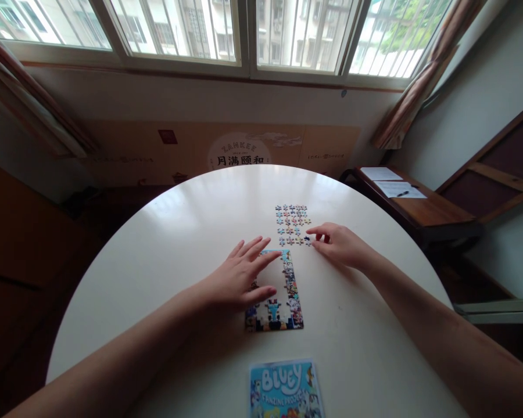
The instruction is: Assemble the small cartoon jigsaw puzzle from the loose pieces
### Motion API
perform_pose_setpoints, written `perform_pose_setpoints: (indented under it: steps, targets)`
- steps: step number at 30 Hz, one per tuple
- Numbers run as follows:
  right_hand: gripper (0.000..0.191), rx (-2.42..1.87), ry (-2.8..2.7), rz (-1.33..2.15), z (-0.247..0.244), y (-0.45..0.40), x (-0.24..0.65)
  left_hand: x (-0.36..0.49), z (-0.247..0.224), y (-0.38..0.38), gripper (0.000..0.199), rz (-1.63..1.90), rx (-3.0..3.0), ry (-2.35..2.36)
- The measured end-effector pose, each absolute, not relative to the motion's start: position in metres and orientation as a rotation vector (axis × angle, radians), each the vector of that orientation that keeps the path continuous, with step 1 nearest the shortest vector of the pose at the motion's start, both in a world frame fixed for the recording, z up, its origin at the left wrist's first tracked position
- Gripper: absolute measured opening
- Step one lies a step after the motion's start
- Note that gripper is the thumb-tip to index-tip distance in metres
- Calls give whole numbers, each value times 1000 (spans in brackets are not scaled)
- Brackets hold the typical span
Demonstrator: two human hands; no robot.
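A partly assembled jigsaw puzzle (294, 290) lies on the white table, its border joined around a bare middle. Over its left side my left hand (244, 276) is spread palm down, fingers apart, hiding part of that edge and holding nothing. Beyond the puzzle, loose jigsaw pieces (290, 222) are laid out in several rows. My right hand (340, 244) is at the right end of the nearest row, thumb and forefinger pinching at a small dark jigsaw piece (307, 238); its other fingers are curled in.
A picture sheet lettered "Bluey" (285, 389) lies at the near side of the round white table (157, 261). To the right stands a wooden chair (444, 203) bearing papers (401, 189) and a pen. A printed cardboard panel (287, 145) leans under the window.
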State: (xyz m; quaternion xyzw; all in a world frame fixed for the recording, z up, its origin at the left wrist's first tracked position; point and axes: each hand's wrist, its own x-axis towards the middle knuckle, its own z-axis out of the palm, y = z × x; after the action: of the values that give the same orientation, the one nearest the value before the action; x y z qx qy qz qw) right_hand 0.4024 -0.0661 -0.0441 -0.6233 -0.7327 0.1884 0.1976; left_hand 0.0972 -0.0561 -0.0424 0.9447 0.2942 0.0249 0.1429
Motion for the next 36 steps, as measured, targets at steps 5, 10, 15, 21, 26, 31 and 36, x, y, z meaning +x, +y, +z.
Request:
perform_pose_setpoints:
  steps: [5, 10, 15, 21, 26, 31, 36]
  targets:
    - [36, -1795, -2128, 498, -40, -69, 403, 87, -39, -44, 60, 301, 2657, 1096]
    - [30, -1872, -2157, 477, -33, -72, 402, 84, -40, -41, 53, 437, 2668, 1174]
    - [24, -2026, -2145, 462, -21, -78, 399, 86, -41, -43, 50, 407, 2695, 1166]
    - [21, -2077, -2137, 540, -13, -84, 401, 85, -41, -43, 47, 401, 2702, 1145]
    - [14, -1985, -2172, 546, -15, -85, 410, 84, -45, -41, 44, 444, 2719, 1096]
    - [17, -1922, -2182, 526, -18, -85, 408, 84, -45, -41, 43, 437, 2725, 1091]
    - [11, -1922, -2215, 511, -14, -86, 399, 86, -40, -43, 44, 385, 2708, 1093]
